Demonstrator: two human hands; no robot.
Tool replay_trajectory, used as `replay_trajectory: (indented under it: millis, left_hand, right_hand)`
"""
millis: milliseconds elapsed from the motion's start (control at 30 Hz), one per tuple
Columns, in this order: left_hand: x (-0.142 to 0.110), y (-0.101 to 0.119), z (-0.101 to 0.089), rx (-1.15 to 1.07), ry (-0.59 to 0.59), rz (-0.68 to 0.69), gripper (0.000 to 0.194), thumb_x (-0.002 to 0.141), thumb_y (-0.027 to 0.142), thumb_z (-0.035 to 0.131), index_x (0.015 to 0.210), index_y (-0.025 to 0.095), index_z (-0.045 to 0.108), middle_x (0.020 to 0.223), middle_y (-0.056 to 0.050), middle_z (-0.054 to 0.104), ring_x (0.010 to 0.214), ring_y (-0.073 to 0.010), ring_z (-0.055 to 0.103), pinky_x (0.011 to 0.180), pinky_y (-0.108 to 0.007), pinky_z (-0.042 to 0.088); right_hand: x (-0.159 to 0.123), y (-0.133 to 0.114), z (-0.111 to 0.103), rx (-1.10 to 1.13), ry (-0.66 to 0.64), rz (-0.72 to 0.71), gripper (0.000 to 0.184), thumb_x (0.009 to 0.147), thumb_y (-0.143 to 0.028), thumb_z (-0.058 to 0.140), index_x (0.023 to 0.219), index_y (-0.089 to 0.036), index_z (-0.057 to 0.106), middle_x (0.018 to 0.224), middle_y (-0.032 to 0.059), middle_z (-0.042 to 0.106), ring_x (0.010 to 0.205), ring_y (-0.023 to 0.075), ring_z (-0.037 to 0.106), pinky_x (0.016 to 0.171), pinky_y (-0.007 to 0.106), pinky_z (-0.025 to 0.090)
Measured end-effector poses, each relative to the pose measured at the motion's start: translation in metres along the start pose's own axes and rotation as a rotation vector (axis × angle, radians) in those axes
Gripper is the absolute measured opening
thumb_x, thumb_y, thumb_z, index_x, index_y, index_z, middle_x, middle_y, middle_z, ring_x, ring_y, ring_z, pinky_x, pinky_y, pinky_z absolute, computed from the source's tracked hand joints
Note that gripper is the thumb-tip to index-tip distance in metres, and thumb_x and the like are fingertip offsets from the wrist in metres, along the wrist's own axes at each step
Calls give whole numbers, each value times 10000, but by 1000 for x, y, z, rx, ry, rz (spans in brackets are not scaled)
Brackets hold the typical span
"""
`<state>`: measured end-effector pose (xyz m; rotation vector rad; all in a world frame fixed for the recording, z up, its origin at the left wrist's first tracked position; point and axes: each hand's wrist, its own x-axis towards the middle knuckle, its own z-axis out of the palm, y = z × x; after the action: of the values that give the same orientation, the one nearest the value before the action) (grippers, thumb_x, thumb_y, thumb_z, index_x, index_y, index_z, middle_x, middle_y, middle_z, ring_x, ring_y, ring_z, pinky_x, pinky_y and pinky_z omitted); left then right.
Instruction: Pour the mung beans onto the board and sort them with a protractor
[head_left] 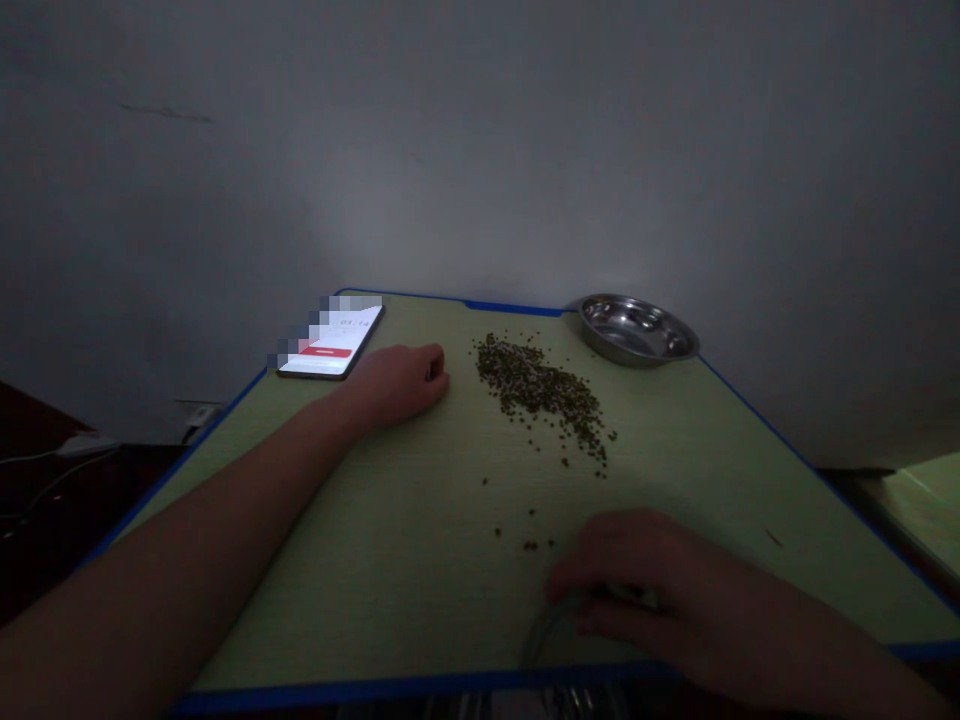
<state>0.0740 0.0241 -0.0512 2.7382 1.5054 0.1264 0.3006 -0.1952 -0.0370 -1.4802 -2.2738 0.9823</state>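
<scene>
My left hand (401, 382) rests on the table in a loose fist, left of a heap of small brown-green beans or seeds (536, 385). Nothing shows between its curled fingers. Close to the table's front edge is my right hand (637, 575), with its thumb and fingers closed on a see-through object (553, 628). That object has a curved pale edge, is mostly covered by the hand, and is too dim to name. A few loose seeds (531, 546) lie just beyond the right fingertips.
A shiny metal bowl (637, 335) stands at the table's back right corner. A lit phone (330, 340) lies at the back left. The pale table (360, 580) has a blue rim, and a grey wall (480, 150) rises behind it. White cables (75, 450) run at the far left.
</scene>
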Motion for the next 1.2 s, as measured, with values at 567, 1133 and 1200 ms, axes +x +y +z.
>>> replay_trajectory:
  millis: [567, 1133, 1200]
  left_hand:
    - [0, -1, 1, -2, -3, -2, 280, 855, 431, 405, 900, 215, 577, 808, -66, 672, 674, -200, 585, 575, -304, 357]
    - [1, -2, 2, -4, 4, -14, 282, 847, 435, 411, 899, 220, 585, 790, -56, 670, 668, -190, 581, 589, -304, 368]
    - [1, -3, 3, -3, 7, -13, 292, 851, 442, 407, 907, 219, 587, 793, -61, 671, 673, -196, 582, 595, -308, 371]
  right_hand:
    - [32, 21, -18, -14, 122, -15, 195, 899, -232, 586, 1031, -224, 729, 940, 19, 759, 813, 170, 679, 733, 278, 502]
    - [6, -2, -2, -5, 13, -37, 154, 894, -293, 621, 995, -306, 736, 977, -12, 746, 904, 173, 672, 817, 269, 491]
    - [2, 4, -3, -10, 40, -17, 159, 884, -317, 627, 995, -318, 741, 982, -6, 747, 903, 185, 673, 816, 284, 500]
